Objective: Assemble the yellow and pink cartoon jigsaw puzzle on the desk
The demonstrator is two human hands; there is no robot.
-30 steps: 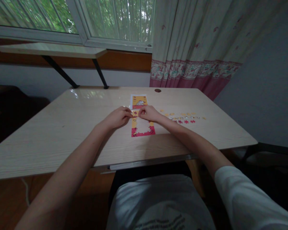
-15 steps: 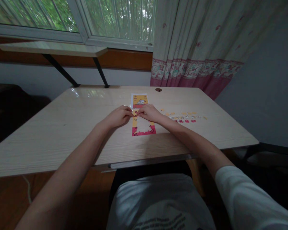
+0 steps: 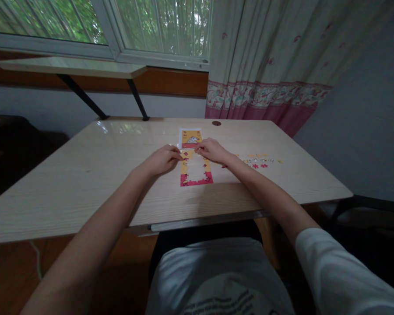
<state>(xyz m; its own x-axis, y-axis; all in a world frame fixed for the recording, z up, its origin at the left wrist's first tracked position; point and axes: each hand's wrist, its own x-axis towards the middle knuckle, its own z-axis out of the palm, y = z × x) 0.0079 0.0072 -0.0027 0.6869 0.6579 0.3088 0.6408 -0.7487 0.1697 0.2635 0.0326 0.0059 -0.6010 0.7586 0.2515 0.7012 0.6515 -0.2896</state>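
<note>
A jigsaw puzzle border [image 3: 197, 182], yellow above and pink along the bottom, lies on the desk around a bare middle. At its upper left edge, my left hand [image 3: 166, 159] is closed, with bent fingertips pressed on the border. My right hand [image 3: 214, 151] is over the upper right part of the border, its fingers pinched together; whatever is between them is hidden. Just beyond both hands lies a picture card [image 3: 191, 134] showing a white animal on yellow and red. Loose puzzle pieces [image 3: 256, 166] in yellow, white and pink lie in rows to the right, partly behind my right forearm.
The pale wooden desk [image 3: 118, 192] carries a raised shelf [image 3: 72, 65] on black legs at the back left. A round cable hole [image 3: 216, 123] is near the far edge. A curtain [image 3: 265, 94] hangs behind the desk, beside the window.
My right hand has slid a little to the right and away from me along the border's top, uncovering some of its upper pieces. My left hand stays in place.
</note>
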